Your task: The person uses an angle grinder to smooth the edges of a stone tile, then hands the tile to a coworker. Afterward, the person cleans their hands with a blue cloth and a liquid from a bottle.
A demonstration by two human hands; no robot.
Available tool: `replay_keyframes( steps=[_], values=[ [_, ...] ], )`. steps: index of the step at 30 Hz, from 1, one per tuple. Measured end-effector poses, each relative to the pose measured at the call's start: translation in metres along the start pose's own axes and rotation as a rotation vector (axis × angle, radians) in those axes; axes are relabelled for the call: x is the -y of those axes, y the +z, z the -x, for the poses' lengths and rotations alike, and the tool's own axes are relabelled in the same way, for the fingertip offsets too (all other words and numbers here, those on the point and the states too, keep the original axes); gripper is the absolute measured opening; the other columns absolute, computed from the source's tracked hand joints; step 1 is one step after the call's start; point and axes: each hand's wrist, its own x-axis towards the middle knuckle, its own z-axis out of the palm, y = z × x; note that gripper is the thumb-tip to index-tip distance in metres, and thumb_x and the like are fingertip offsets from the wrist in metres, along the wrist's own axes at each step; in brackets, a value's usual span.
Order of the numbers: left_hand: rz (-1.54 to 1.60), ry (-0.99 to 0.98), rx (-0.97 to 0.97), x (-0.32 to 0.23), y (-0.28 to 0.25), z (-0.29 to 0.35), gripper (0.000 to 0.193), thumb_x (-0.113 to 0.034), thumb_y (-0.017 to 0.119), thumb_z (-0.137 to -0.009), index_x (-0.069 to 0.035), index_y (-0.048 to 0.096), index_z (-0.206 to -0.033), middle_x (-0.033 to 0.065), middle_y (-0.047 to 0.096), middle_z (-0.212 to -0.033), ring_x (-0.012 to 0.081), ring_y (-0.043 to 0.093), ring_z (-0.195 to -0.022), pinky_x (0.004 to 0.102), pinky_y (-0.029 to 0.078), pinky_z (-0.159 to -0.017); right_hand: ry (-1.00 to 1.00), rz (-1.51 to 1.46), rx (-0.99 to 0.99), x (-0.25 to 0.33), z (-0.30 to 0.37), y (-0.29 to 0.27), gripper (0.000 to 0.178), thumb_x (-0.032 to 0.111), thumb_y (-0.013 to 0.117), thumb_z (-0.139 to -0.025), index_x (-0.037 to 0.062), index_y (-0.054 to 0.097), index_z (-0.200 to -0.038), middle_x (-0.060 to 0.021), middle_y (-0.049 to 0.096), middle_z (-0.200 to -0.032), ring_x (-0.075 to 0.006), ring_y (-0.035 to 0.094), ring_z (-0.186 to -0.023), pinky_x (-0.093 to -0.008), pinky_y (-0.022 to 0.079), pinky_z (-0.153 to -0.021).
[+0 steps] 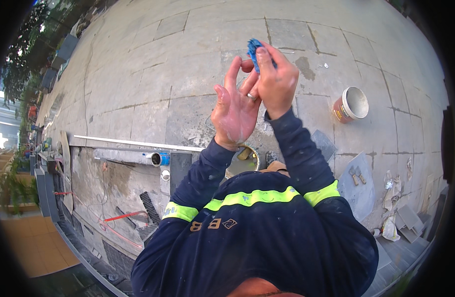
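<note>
My left hand (236,115) is raised over the paving with its palm turned up, wet and smeared with pale residue. Its thumb and index finger stand apart, and a ring shows on one finger. Close against it, my right hand (278,81) pinches a crumpled blue piece (253,51), cloth-like or glove-like; I cannot tell which. The blue piece sits at the left fingertips and partly hides them. Below the left wrist, a round bucket (257,157) holds murky liquid and a yellowish object, partly covered by my body.
A reddish-brown bucket with a white rim (344,110) stands at the right. Two small tools (357,176) lie on a grey slab (348,194). Stacked tiles (410,222) are at lower right. Leftward lie a long white strip (138,142), a blue container (161,159) and a red-handled tool (123,216).
</note>
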Motion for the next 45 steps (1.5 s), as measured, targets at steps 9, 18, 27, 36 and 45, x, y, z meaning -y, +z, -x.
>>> replay_keyframes(
  steps=[9, 18, 27, 36, 45],
  values=[
    [0.473, -0.105, 0.320, -0.017, -0.041, -0.020, 0.083, -0.063, 0.042, -0.088, -0.004, 0.020, -0.143, 0.0198, 0.037, -0.141, 0.0295, 0.043, -0.124, 0.0442, 0.033, -0.104, -0.115, -0.404, 0.006, -0.017, -0.003, -0.005, 0.029, 0.014, 0.048, -0.095, -0.0059, 0.050, -0.116, -0.0131, 0.063, -0.095, -0.0198, 0.064, -0.079, -0.0316, 0.053, -0.069],
    [-0.112, -0.060, 0.098, -0.015, -0.013, -0.003, 0.093, -0.070, 0.032, -0.086, -0.001, 0.013, -0.146, 0.0185, 0.045, -0.132, 0.0257, 0.049, -0.110, 0.0358, 0.037, -0.094, -0.054, -0.092, 0.041, 0.004, 0.005, 0.009, 0.035, 0.032, 0.042, -0.098, -0.0001, 0.052, -0.087, -0.0083, 0.056, -0.057, -0.0143, 0.054, -0.046, -0.0278, 0.044, -0.045],
    [0.679, -0.366, 0.525, -0.020, -0.020, -0.010, 0.081, -0.071, 0.023, -0.088, -0.018, 0.012, -0.147, 0.0069, 0.052, -0.052, 0.0143, 0.039, -0.041, 0.0310, 0.038, -0.048, -0.385, -0.131, 0.089, -0.013, 0.008, 0.022, 0.028, 0.016, 0.053, -0.094, 0.0010, 0.060, -0.116, -0.0131, 0.062, -0.107, -0.0187, 0.062, -0.092, -0.0297, 0.052, -0.076],
    [0.700, -0.366, 0.591, -0.010, -0.001, 0.012, 0.071, -0.067, 0.030, -0.089, -0.027, 0.016, -0.145, 0.0183, 0.060, -0.070, 0.0160, 0.044, -0.040, 0.0313, 0.044, -0.040, -0.266, -0.228, 0.106, 0.006, 0.037, 0.007, 0.018, 0.008, 0.058, -0.090, -0.0003, 0.064, -0.105, -0.0133, 0.066, -0.094, -0.0170, 0.066, -0.074, -0.0277, 0.054, -0.065],
    [0.399, -0.219, 0.159, -0.014, -0.022, 0.001, 0.072, -0.060, 0.035, -0.092, -0.002, 0.042, -0.134, 0.0103, 0.058, -0.088, 0.0166, 0.050, -0.070, 0.0320, 0.045, -0.066, -0.011, -0.378, 0.140, 0.002, -0.019, -0.012, 0.027, 0.025, 0.046, -0.098, -0.0002, 0.054, -0.106, -0.0135, 0.061, -0.092, -0.0194, 0.063, -0.077, -0.0293, 0.053, -0.069]
  ],
)
